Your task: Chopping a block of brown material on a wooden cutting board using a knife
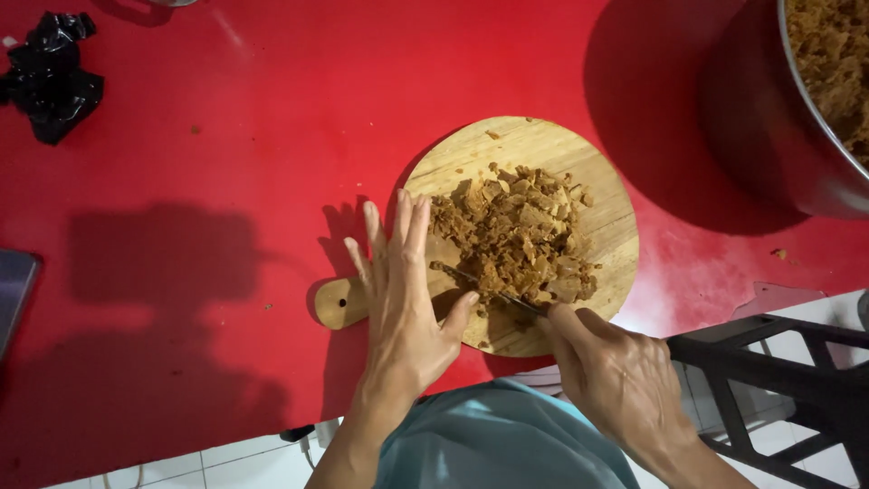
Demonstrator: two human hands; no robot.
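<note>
A round wooden cutting board (543, 145) with a short handle lies on the red table (226, 181). A heap of chopped brown chunks (520, 231) covers its middle. My right hand (606, 371) grips a knife (489, 288) whose blade lies in the near edge of the heap. My left hand (403, 290) is flat with fingers straight and apart, resting on the board's left edge beside the heap, its thumb near the blade.
A large metal pot (797, 136) filled with brown shredded material stands at the far right. A crumpled black plastic bag (50, 77) lies at the far left. A dark object (14, 290) sits at the left edge. A black frame (778, 371) stands below the table on a white tiled floor.
</note>
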